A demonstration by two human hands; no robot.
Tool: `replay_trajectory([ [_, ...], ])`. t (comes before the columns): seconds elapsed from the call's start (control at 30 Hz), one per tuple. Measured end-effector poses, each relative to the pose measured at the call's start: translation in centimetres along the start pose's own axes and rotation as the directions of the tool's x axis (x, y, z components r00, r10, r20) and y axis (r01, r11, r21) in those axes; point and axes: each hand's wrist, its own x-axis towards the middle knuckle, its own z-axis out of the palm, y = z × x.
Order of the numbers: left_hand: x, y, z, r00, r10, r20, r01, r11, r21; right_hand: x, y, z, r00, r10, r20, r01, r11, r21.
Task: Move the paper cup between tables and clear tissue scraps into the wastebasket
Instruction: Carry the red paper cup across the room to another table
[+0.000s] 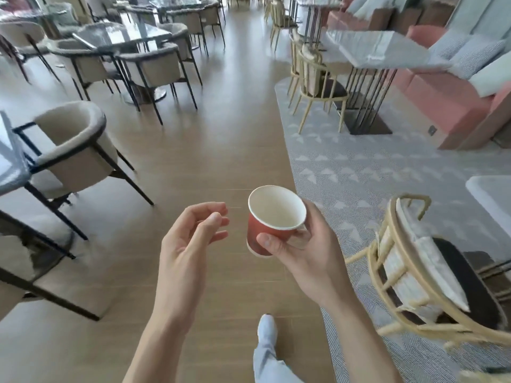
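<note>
Wood floor (215, 150) underfoot, a dining room of chairs and desks on both sides; I'm mid-aisle between them. My right hand (301, 244) grips the red paper cup (272, 219) around its lower wall, mouth up and tilted a little, apparently empty, while my left hand (190, 233) hangs loose beside it, fingers relaxed, holding nothing. Risk as I judge it: squeezing the thin wall could buckle it, or I clip the wicker chair (420, 275) close on my right.
</note>
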Motion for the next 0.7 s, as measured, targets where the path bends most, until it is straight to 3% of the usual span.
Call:
replay_trajectory([
  [0.37,27.5,-0.3,6.1,0.998,0.061,-0.02,-0.061,0.998,-0.027,28.3,1.5,0.4,0.998,-0.051,0.025,0.051,0.998,-0.03],
  [0.7,49.9,-5.6,8.9,0.999,0.03,0.012,-0.029,0.998,-0.064,49.1,7.0,2.8,0.995,-0.036,-0.093,0.031,0.997,-0.064],
])
